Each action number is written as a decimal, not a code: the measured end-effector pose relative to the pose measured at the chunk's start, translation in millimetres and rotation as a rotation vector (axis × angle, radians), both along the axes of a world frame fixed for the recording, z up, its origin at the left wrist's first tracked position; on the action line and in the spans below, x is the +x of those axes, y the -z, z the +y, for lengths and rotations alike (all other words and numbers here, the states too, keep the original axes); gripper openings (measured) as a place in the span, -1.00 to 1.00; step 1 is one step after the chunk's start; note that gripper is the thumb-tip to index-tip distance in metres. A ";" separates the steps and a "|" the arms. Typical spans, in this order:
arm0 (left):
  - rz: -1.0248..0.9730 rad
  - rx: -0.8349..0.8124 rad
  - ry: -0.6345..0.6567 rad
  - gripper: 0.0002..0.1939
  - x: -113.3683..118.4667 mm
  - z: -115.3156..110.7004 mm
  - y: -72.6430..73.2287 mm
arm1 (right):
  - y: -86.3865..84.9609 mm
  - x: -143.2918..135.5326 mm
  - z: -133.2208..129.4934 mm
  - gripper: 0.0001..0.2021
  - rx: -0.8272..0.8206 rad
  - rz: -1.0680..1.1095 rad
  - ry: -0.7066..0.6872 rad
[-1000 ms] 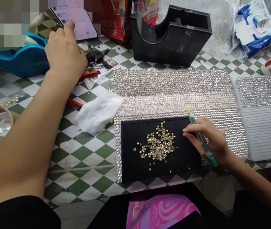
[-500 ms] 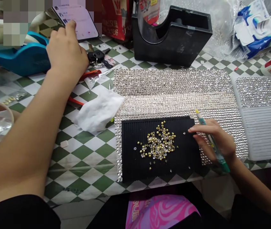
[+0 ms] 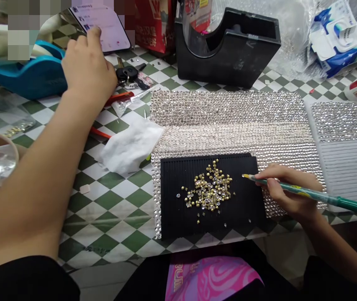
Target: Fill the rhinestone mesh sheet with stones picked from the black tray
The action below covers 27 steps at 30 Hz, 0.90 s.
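Observation:
My right hand (image 3: 291, 188) grips a green rhinestone picker pen (image 3: 310, 192) with a yellow tip. That tip points left and meets a single loose rhinestone (image 3: 243, 175) on the black ridged tray (image 3: 178, 221). A heap of gold-backed rhinestones (image 3: 211, 190) lies in the middle of the tray. Beneath the tray spreads a sheet covered in rows of rhinestones (image 3: 228, 108). My left hand (image 3: 87, 67) is stretched to the far left, holding nothing. Its index fingertip rests on the lit screen of a phone (image 3: 112, 31), the other fingers loosely bent.
Keys (image 3: 129, 75), red-handled tool parts (image 3: 120, 98) and a white cotton wad (image 3: 131, 144) lie left of the sheet. Behind stand a black tape dispenser (image 3: 222, 54), a red bag (image 3: 155, 29) and a wipes pack (image 3: 338, 39). A second rhinestone sheet (image 3: 348, 167) is at right.
The picker pen has swung from upright to nearly level in my right hand, its yellow tip coming down to the loose rhinestone. My left hand has stayed at the phone.

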<state>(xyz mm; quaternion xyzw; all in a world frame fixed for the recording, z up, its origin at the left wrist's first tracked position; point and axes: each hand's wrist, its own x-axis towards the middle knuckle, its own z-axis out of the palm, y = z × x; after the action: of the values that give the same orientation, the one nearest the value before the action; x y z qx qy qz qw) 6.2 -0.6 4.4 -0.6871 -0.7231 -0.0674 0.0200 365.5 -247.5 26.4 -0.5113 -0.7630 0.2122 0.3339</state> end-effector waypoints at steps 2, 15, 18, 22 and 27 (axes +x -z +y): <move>-0.008 -0.001 0.006 -0.37 -0.1 -0.1 0.2 | 0.6 0.3 -0.5 -0.80 -0.010 0.012 -0.010; -0.120 0.011 0.015 -0.43 -3.1 0.3 2.3 | 6.2 82.9 62.6 -0.83 0.417 0.194 0.558; -0.090 0.013 -0.011 -0.48 -2.7 1.1 2.7 | 14.6 112.5 83.8 -0.88 0.368 0.172 0.605; -0.093 -0.001 -0.003 -0.53 -3.3 2.1 3.4 | 27.9 125.3 89.6 -0.90 0.332 0.167 0.619; -0.075 0.005 -0.027 -0.51 -3.0 1.9 2.8 | 33.8 124.9 84.7 -0.89 0.345 0.145 0.637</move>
<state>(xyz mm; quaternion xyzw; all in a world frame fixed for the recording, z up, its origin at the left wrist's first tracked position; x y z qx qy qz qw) 3.3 1.3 1.5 -0.6744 -0.7322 -0.0946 -0.0043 490.4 -162.7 -7.4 -0.6430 -0.5644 0.0016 0.5176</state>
